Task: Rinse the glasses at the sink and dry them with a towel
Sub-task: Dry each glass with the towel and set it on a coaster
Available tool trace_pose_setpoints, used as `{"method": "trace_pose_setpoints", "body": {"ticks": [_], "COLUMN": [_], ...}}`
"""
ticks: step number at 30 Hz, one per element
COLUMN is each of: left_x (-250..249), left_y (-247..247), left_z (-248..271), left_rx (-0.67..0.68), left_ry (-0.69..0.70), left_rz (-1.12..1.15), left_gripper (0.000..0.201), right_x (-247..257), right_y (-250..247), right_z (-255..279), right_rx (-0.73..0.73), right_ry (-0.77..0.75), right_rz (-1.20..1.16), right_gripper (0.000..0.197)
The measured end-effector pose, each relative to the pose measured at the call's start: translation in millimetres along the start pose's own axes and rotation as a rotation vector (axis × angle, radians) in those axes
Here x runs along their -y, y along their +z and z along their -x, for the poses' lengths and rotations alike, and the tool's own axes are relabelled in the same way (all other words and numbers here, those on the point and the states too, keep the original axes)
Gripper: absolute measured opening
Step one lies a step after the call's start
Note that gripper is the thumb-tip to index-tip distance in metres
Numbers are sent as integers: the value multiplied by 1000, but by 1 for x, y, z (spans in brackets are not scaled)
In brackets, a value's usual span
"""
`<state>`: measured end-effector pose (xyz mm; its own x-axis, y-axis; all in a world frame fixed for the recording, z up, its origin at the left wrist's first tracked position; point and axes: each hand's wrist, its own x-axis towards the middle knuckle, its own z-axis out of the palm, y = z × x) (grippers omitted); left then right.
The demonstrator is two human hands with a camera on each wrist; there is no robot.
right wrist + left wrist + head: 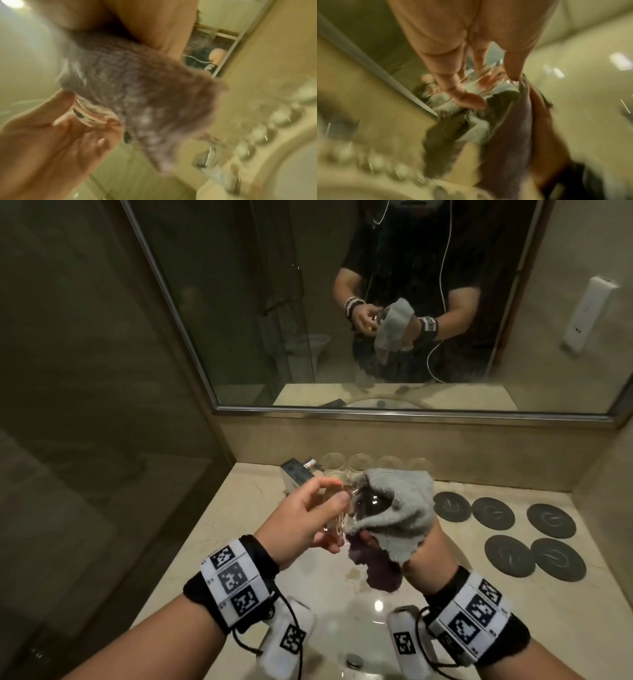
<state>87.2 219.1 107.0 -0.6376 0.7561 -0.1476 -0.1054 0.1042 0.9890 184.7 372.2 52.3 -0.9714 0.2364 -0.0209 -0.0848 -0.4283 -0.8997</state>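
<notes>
1. My left hand (301, 517) has its grip curled around a clear glass (113, 505), thumb on the near side and fingers wrapped behind, holding it tipped on its side above the desk (239, 508).
2. My right hand (423, 546) is mostly hidden under a grey towel (400, 505); its grip is clamped on the towel, which is bunched over the mouth end of the glass.
3. In the left wrist view my left fingers (462, 97) press on the ribbed glass (486, 79), with the towel (453, 127) just beyond it; the picture is blurred.
4. In the right wrist view the towel (137, 88) covers most of the glass (91, 112), and my left hand (51, 142) cups the glass base from the near left.
5. A loose end of the towel hangs below my right hand, over the near part of the desk.
6. A row of four other glasses (361, 463) stands at the far edge of the desk, against the wall, just right of the tap (301, 472).
7. Five dark round coasters (493, 513) lie on the right part of the desk, well apart from my hands.
8. The sink (359, 621) sits near me, below my wrists, with its drain plug (354, 660) visible.
9. The mirror (376, 302) on the far wall reflects both hands, the towel and the glass.
</notes>
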Motion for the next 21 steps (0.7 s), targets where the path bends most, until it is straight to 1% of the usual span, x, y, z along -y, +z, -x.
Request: {"method": "trace_pose_setpoints", "body": {"ticks": [1,3,4,5,6,7,8,9,10,11,12,13,14,15,16,17,18,19,20,21], "left_x": [3,12,16,18,18,16,12,9,7,7,6,6,7,9,10,11,11,11,8,5], "left_y": [0,-1,-3,-2,0,1,5,8,9,9,9,9,7,4,2,1,2,2,4,7], "left_z": [0,0,-1,-1,-1,-1,1,2,1,-1,-2,-1,-1,-1,-2,-3,-4,-5,-4,-3], "left_rx": [3,15,19,20,23,14,22,44,41,34,33,24,28,41,64,84,94,80,49,33], "left_ry": [104,408,519,560,516,424,283,135,-6,-62,-41,56,207,382,530,602,588,521,405,262], "left_rz": [-128,-556,-733,-805,-782,-696,-544,-355,-166,-83,-96,-217,-411,-621,-785,-869,-867,-817,-713,-567], "left_gripper": [38,44,48,50,51,49,47,48,49,48,44,39,38,40,44,46,49,52,54,54], "right_x": [0,-2,-4,-3,-2,-4,0,2,7,12,11,7,5,0,-1,-5,-6,-4,-4,-3], "right_y": [3,6,6,8,9,5,4,1,4,10,13,12,9,7,8,7,7,8,7,4], "right_z": [-1,-4,-3,-1,0,-1,0,2,5,7,8,6,2,-1,-2,-1,-3,-3,-1,1], "right_rx": [0,-152,-195,-183,-216,-248,-232,-174,-115,-101,-108,-160,-167,-150,-146,-118,-139,-145,-145,-174], "right_ry": [19,-62,-94,-108,-124,-146,-109,-71,-35,-13,-50,-125,-128,-132,-67,-2,16,14,-33,-102], "right_rz": [-47,-65,-144,-222,-232,-244,-360,-399,-415,-422,-341,-215,-152,-144,-266,-373,-411,-421,-385,-342], "right_gripper": [26,51,56,54,47,42,41,37,26,15,13,14,19,30,45,59,66,65,55,38]}}
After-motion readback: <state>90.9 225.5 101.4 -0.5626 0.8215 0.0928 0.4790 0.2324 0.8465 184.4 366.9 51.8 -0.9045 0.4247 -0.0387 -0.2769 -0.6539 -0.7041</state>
